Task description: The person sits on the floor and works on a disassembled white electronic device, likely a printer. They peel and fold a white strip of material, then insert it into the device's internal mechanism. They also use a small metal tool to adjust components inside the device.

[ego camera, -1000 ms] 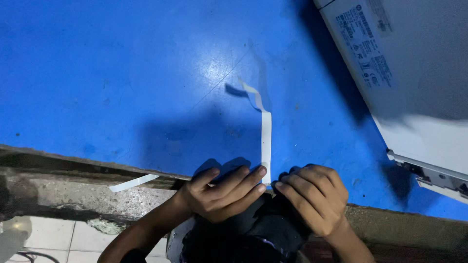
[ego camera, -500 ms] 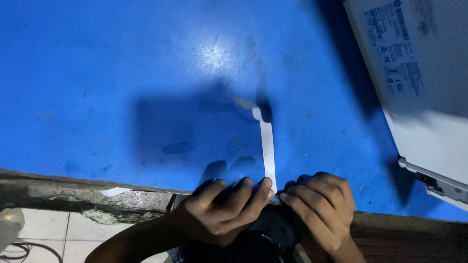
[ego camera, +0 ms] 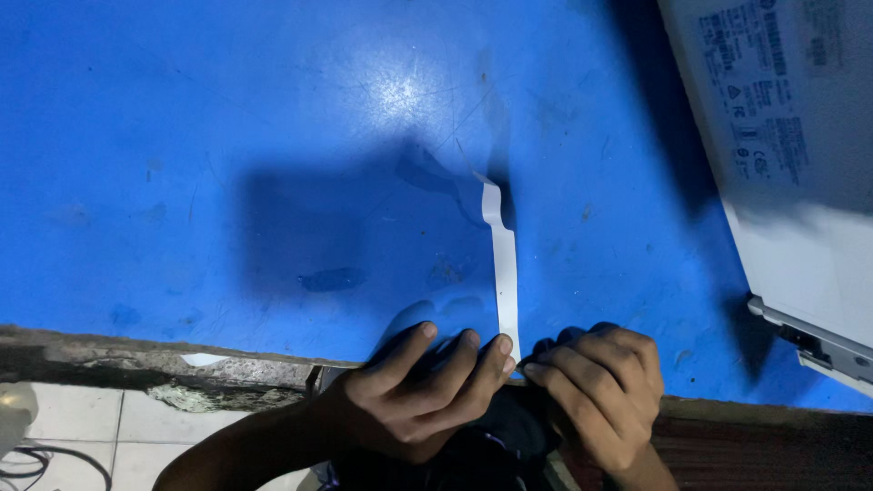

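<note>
Head view: both hands are pinching the near end of the strip (ego camera: 503, 273) at the desk (ego camera: 227, 136) edge, left hand (ego camera: 427, 386) and right hand (ego camera: 596, 386) equally close; strip running straight away from them.

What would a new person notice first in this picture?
First, the bright blue table top, which fills most of the view. Next, the thin white strip lying on it near the front edge, its near end pinched between the left hand and right hand. A white device lies upside down at the right.
</note>
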